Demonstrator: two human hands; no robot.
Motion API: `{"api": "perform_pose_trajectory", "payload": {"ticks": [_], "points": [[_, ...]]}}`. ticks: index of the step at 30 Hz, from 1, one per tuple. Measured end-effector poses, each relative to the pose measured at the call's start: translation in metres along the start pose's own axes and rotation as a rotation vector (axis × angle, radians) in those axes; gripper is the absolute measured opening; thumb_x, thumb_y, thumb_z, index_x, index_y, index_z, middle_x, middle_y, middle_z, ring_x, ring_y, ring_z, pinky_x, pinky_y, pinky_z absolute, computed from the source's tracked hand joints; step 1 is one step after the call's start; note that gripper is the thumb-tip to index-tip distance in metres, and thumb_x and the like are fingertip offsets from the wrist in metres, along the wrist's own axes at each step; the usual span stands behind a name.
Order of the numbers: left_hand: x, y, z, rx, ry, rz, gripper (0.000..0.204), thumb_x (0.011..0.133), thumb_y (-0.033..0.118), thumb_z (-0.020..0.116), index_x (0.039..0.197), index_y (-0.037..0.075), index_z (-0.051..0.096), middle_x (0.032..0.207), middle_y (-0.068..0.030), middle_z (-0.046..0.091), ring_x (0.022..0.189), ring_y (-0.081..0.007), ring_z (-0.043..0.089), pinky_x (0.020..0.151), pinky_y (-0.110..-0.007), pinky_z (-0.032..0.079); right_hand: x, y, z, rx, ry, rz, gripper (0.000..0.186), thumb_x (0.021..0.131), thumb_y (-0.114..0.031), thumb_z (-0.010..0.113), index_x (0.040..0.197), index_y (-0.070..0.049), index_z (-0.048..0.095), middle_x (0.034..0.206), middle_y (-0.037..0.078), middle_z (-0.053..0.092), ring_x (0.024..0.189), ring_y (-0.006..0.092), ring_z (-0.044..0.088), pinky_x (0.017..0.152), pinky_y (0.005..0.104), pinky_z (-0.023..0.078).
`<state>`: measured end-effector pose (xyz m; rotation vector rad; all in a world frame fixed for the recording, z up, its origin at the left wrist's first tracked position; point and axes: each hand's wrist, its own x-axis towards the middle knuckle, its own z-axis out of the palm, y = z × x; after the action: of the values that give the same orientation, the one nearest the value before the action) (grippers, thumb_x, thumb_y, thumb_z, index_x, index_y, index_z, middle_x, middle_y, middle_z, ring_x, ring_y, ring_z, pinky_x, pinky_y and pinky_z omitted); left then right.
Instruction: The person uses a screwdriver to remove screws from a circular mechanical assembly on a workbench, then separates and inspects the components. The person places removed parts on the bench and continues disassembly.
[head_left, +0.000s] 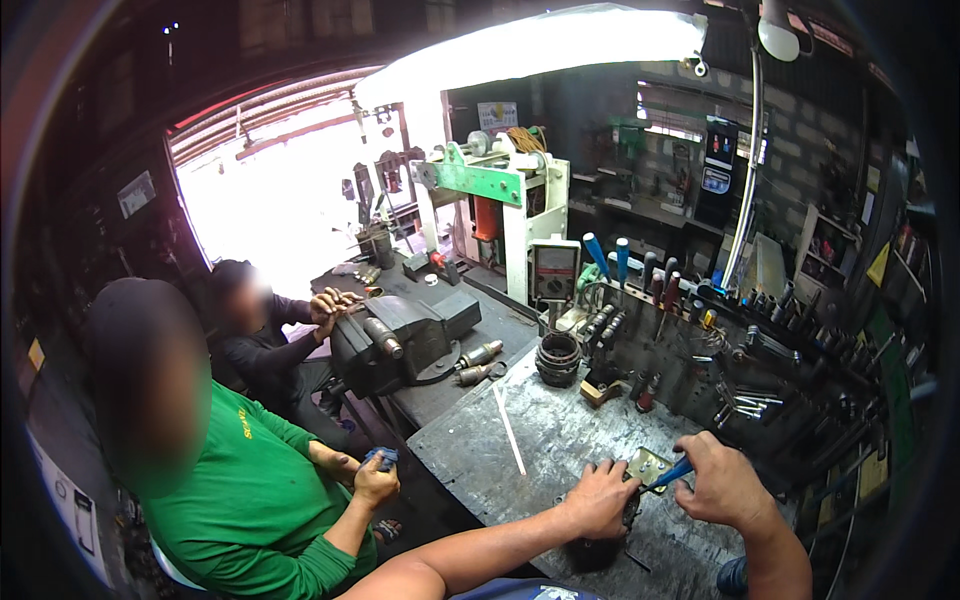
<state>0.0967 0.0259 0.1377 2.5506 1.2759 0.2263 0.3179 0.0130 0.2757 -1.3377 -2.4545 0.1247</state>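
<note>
My right hand (728, 482) grips a blue-handled screwdriver (676, 472), its shaft slanting down toward my left hand's fingertips. My left hand (602, 498) bends over a dark, greasy metal part (592, 553) on the worktable (480, 440) and holds it. My palm and fingers cover much of that part, and the screwdriver's tip is hard to make out. Just beyond the fingertips lies a yellowish metal plate (650, 464). A thin dark rod (637, 562) rests close to the part.
A large bench vise (400, 335) stands at the left, with cylindrical metal parts (480, 354) beside it. A dark ringed part (558, 360), a multimeter (555, 268) and racked tools line the back. At left, a person in green (250, 490) holds a blue rag (381, 458); another person (265, 340) touches the vise.
</note>
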Motion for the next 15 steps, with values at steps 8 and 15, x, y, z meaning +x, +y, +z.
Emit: {"api": "perform_pose_trajectory", "payload": {"ticks": [8, 15], "points": [[0.002, -0.027, -0.025, 0.016, 0.279, 0.108, 0.086, 0.077, 0.051, 0.097, 0.152, 0.02, 0.069, 0.166, -0.0269, 0.053, 0.151, -0.0514, 0.05, 0.122, -0.066, 0.043, -0.009, 0.012, -0.003, 0.172, 0.389, -0.021, 0.038, 0.094, -0.021, 0.093, 0.118, -0.002, 0.07, 0.103, 0.016, 0.074, 0.083, 0.0359, 0.077, 0.074, 0.0445, 0.062], [0.02, -0.048, -0.021, 0.05, 0.195, 0.117, 0.074, 0.077, 0.049, 0.096, 0.142, 0.02, 0.078, 0.166, -0.0164, 0.059, 0.152, -0.0515, 0.05, 0.123, -0.066, 0.042, -0.014, 0.01, 0.017, 0.227, 0.627, -0.022, 0.042, 0.095, -0.023, 0.095, 0.12, -0.002, 0.069, 0.099, 0.014, 0.073, 0.082, 0.0259, 0.078, 0.069, 0.0383, 0.062]]}}
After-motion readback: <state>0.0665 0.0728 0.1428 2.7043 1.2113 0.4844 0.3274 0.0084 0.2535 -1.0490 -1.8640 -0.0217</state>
